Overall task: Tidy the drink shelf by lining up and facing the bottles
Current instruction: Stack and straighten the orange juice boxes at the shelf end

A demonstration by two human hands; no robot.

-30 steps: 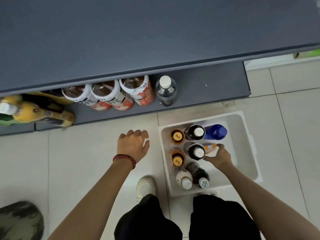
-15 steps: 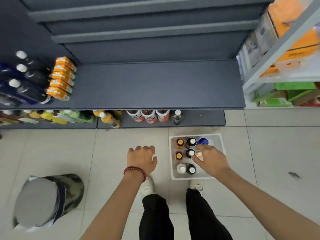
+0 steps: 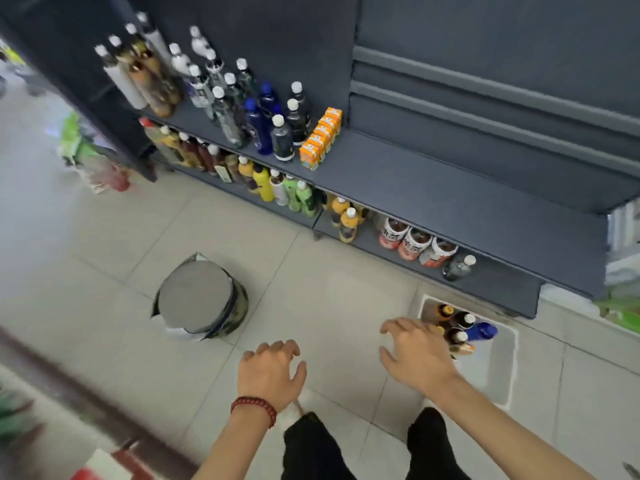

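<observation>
**Both hands free above a tiled floor, drink shelves ahead**

The floor is of large pale tiles with thin joints. A dark grey-blue shelf unit stands on it and runs across the picture at a slant.

On its middle shelf, toward the left, stand dark and blue bottles with white caps. Just beside them is a row of small orange cartons. The right part of this shelf is bare.

On the bottom shelf there are yellow and green bottles, then three bottles with red-and-white labels, then one clear bottle. The writing on the labels is too blurred to read.

A white bin stands on the floor before the bottom shelf and holds several upright bottles, one of them blue. A round container with a grey top and camouflage side stands to the left.

The left hand, with a red bead bracelet on the wrist, hangs over the floor with fingers loosely curled and holds nothing. The right hand is spread at the left edge of the bin and also grips nothing.
</observation>
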